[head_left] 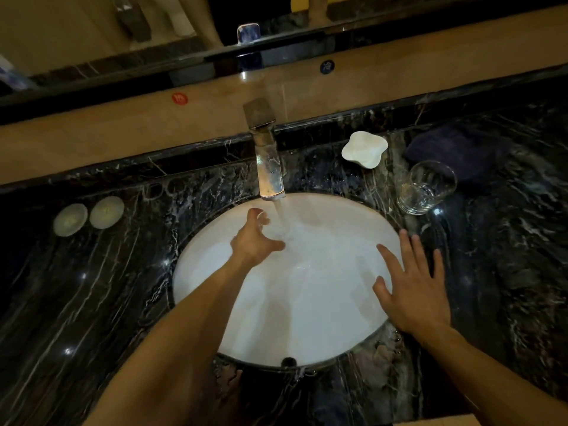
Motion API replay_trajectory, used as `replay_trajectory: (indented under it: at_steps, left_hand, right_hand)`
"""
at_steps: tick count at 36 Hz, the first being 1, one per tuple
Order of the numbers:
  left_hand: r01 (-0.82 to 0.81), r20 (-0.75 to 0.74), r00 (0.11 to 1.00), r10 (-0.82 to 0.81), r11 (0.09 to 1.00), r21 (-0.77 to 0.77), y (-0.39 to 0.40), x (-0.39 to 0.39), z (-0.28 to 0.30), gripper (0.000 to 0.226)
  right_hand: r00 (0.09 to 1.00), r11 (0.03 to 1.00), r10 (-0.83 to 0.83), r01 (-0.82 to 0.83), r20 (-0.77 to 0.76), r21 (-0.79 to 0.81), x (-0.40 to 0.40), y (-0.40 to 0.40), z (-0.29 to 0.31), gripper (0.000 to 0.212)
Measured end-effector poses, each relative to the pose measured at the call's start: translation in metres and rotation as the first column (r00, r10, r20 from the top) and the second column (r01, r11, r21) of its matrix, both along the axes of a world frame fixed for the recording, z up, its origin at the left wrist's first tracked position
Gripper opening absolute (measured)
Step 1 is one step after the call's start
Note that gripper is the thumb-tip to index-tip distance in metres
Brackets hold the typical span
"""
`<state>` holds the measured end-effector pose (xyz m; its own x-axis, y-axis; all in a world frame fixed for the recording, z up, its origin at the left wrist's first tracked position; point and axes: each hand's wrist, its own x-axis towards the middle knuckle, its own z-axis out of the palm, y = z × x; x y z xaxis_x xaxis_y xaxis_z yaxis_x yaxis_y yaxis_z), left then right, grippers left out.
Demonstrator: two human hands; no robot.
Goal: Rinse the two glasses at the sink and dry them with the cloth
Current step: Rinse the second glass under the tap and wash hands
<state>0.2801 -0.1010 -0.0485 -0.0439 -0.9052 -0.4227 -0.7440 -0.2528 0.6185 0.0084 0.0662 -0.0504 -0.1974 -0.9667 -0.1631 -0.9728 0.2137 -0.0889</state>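
Left hand (256, 238): clamped on a glass (278, 230) under running faucet (269, 167); rinse under way. Right hand (412, 290): spread, empty. Second glass (427, 187), dark cloth (455, 152): on desk (92, 287) beyond right hand; drying remains.

Clear glass (278, 230) held under running tap, second glass (425, 189) upright on counter, dark cloth (455, 152) behind

Dim, grainy — edges warped (fisheye).

Dim, warm light. Black marble counter (92, 287) with white veins, wet around the basin. Tan backsplash (123, 133) behind, bearing red sticker (179, 98) and blue sticker (327, 66). Mirror (92, 26) above a dark ledge.
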Motion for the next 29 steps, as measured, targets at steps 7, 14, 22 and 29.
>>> replay_trajectory:
  at_steps: [7, 14, 22, 29]
  left_hand:
    - [-0.171, -0.285, 0.947, 0.145, 0.983, -0.066, 0.003, -0.016, 0.003, 0.083]
    - [0.07, -0.128, 0.989, -0.077, 0.996, -0.057, 0.006, -0.003, 0.003, 0.084]
    - [-0.009, -0.219, 0.976, 0.002, 1.0, -0.029, 0.001, -0.021, 0.003, 0.087]
    - [-0.108, -0.354, 0.93, 0.1, 0.994, -0.004, 0.001, -0.027, 0.003, 0.08]
  right_hand:
    - [1.0, 1.0, 0.001, -0.001, 0.004, 0.009, 0.001, 0.0, 0.004, 0.068]
    - [1.0, 1.0, 0.001, -0.001, 0.019, 0.015, 0.001, -0.002, 0.004, 0.069]
    - [1.0, 1.0, -0.007, 0.006, 0.008, 0.024, 0.001, -0.002, 0.003, 0.068]
    - [1.0, 1.0, -0.005, 0.005, -0.003, 0.007, 0.0, 0.0, -0.001, 0.068]
